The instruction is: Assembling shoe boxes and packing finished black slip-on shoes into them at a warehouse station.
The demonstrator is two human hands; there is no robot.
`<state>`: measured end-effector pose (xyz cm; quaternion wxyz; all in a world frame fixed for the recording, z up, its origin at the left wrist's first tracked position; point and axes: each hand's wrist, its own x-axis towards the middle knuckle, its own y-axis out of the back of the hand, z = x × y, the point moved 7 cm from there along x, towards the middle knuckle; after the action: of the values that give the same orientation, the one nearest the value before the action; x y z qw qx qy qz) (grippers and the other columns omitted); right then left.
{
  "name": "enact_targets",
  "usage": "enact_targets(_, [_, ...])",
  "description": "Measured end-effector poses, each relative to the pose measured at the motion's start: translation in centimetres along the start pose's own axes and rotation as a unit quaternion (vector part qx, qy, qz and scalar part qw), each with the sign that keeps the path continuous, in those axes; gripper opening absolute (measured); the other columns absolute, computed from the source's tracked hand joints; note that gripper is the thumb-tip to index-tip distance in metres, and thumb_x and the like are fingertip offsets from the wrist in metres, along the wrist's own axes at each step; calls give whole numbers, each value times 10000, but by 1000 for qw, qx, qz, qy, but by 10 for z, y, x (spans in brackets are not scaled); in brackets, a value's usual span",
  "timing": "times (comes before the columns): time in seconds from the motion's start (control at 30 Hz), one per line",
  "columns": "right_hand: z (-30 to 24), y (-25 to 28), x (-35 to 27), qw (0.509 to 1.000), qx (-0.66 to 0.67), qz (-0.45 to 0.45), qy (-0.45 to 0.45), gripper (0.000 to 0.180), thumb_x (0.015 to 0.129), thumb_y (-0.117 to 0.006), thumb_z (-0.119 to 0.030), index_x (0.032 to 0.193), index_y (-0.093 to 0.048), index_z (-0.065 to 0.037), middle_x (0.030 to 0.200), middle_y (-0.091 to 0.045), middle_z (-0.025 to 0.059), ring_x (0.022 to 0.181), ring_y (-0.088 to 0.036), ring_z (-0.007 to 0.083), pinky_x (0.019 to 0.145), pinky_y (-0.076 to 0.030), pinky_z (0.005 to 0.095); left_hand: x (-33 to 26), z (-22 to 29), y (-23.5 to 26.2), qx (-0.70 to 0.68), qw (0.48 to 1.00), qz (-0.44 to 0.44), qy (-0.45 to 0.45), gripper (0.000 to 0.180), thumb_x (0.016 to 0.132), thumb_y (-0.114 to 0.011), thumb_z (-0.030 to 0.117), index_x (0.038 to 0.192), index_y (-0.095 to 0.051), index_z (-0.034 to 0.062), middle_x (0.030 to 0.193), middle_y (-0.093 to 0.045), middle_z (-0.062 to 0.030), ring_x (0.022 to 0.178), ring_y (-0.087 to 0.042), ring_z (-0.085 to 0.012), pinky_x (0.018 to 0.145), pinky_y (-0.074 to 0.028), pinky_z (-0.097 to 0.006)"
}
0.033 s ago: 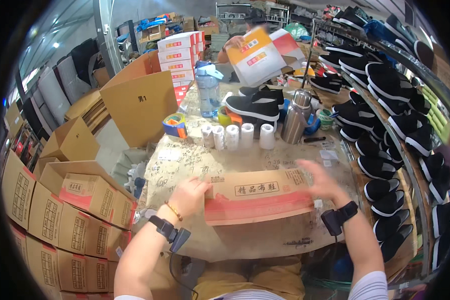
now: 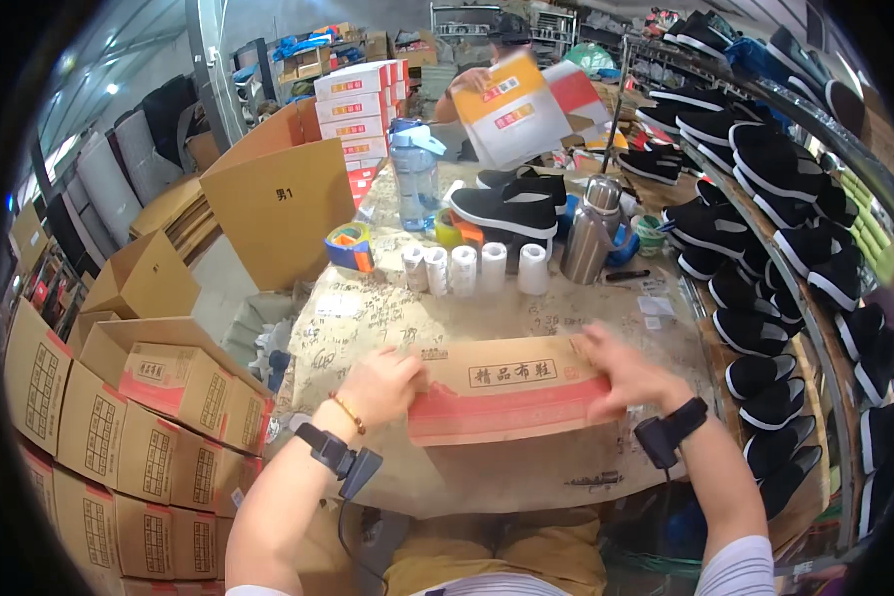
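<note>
A brown cardboard shoebox [image 2: 507, 409] with a red lower band and dark print lies crosswise before me, over the near part of the table. My left hand [image 2: 382, 385] holds its left end, fingers closed at the edge. At the other end my right hand [image 2: 634, 375] grips the box, thumb toward the near side and fingers over the far corner. The undersides of both ends are hidden by the hands.
Several white label rolls [image 2: 493, 270], a steel flask [image 2: 591, 233], a blue bottle [image 2: 416, 179] and black shoes [image 2: 502, 214] stand farther back. Cartons [image 2: 144, 452] are stacked at left; a shoe rack [image 2: 755, 233] borders the right. Across the table, a person holds printed card sheets [image 2: 515, 111].
My right hand has moved left and closed on the right end of the shoebox; before, its fingers were spread beside it. The left hand stays at the left end.
</note>
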<state>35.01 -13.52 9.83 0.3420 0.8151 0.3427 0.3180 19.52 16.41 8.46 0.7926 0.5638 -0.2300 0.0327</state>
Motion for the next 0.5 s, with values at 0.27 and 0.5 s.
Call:
enact_targets(0.27, [-8,-46,1,963,-209,-165,34,1051,523,-860,-434,1432,-419,-142,1456,-260,348,1333,-299,522,1089,-320,523,28,41,-49,118,965,-226,60,1090,598,-734,669,1502,-287,257,1431,-304,-327,1359,-255,-499,1013,-246,-697])
enact_targets(0.5, [5,-66,-30,970,-211,-43,116,892,720,-769,-488,1445,-399,-121,1498,-275,250,1369,-309,440,1118,-300,465,-9,59,-57,87,993,-77,27,1022,615,-712,696,1479,-348,289,1550,-218,-211,1449,-133,-413,1010,-163,-766])
